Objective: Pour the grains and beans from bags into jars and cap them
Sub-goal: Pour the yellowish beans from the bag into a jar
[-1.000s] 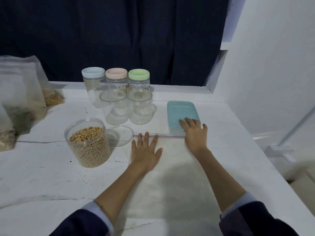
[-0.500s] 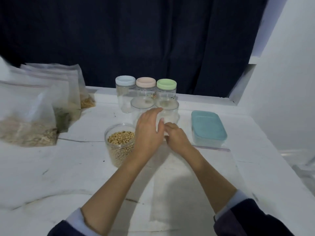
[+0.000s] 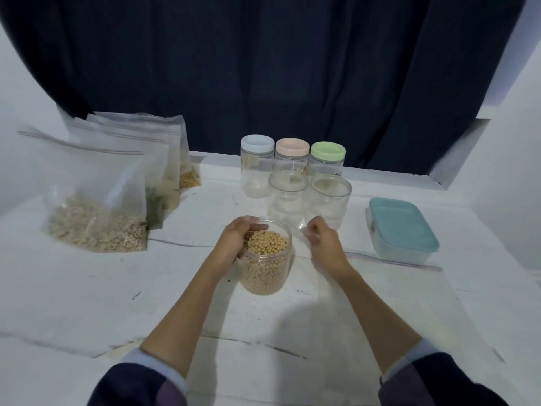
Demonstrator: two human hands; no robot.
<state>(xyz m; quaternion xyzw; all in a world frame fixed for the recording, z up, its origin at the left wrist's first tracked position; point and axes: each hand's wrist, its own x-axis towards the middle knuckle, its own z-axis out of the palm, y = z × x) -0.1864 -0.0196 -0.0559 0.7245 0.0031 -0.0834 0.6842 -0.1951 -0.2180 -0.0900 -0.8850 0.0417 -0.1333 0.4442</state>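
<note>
A clear jar of soybeans (image 3: 265,268) stands open on the white table in front of me. My left hand (image 3: 234,241) grips its upper left side, with the fingers curled over the rim. Just right of the jar, my right hand (image 3: 325,244) hovers with curled fingers and pinches a faint, blurred clear lid (image 3: 307,231). An emptied zip bag (image 3: 380,303) lies flat under my right forearm. Three filled bags stand at the left: pale grains (image 3: 96,212), a greenish filling (image 3: 159,194) and yellow grains (image 3: 188,178).
Behind the soybean jar stand two empty jars with clear lids (image 3: 288,200) (image 3: 330,200). Further back are three jars capped blue (image 3: 257,171), pink (image 3: 292,155) and green (image 3: 328,156). A teal-lidded box (image 3: 401,227) sits at the right. A dark curtain hangs behind the table.
Both hands left the flat bag and moved left. The left hand now grips the soybean jar. The right hand picked up the clear lid that lay beside it. My view swung left.
</note>
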